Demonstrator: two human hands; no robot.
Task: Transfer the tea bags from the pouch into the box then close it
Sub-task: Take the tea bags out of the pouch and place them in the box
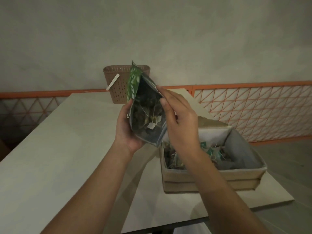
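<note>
Held up above the pale smooth tabletop (50,149): a green printed foil pouch with a silvery lining (143,105), mouth gaping toward the camera, cradled from below and behind by the left hand (125,129), fingers curled round its side and base; inside, a dark heap of tea bags (148,114) with pale strings and one white paper tag; right hand (179,119) at the pouch's open edge, fingers fairly straight and close together, thumb against the rim, whether pinching the foil or only touching it not clear; just beside and below, an open tan cardboard box with a pale paper-like lining (212,176), near the table's right edge, already partly filled with tea bags and tangled strings, a flap standing up at the back; likely risks: thin slippery foil buckling or sliding in a one-handed hold and spilling bags onto the table rather than into the box; strings snagging one another, so one pull drags out a clump; light papery bags tearing if tugged hard; stray strings or tags left across the box rim getting caught under the flap at closing; farther back, a brown perforated plastic basket (118,85) with a white stick-like handle, well apart.
</note>
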